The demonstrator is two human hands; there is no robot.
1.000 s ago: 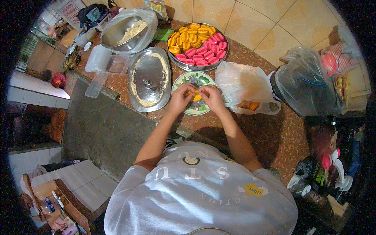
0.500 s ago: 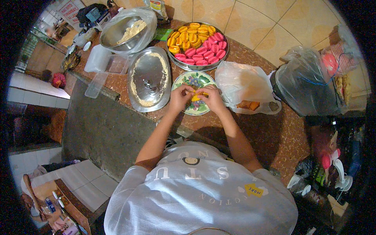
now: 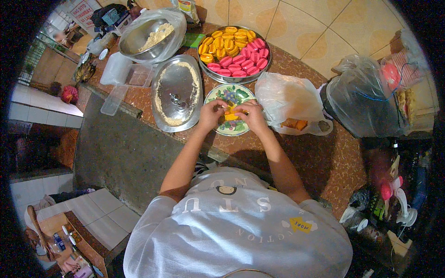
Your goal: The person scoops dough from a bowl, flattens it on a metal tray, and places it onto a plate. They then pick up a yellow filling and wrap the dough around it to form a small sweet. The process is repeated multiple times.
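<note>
Both hands, left [image 3: 212,115] and right [image 3: 252,115], pinch an orange piece [image 3: 231,112] together over the patterned plate [image 3: 221,95]

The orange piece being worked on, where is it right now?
In the head view, the orange piece sits between both hands, over the floral plate, just below the round tray.

My left hand [image 3: 211,116] and my right hand [image 3: 252,116] meet over the small plate [image 3: 230,94], with a bit of food [image 3: 231,112] between my fingers. At twelve o'clock from the plate sits the round tray of sweets [image 3: 234,52]. At nine o'clock lies the oval metal tray [image 3: 177,91]. At eleven o'clock, farther off, is the big bowl in a bag [image 3: 147,38]. At three o'clock lies the plastic bag [image 3: 289,104].
</note>
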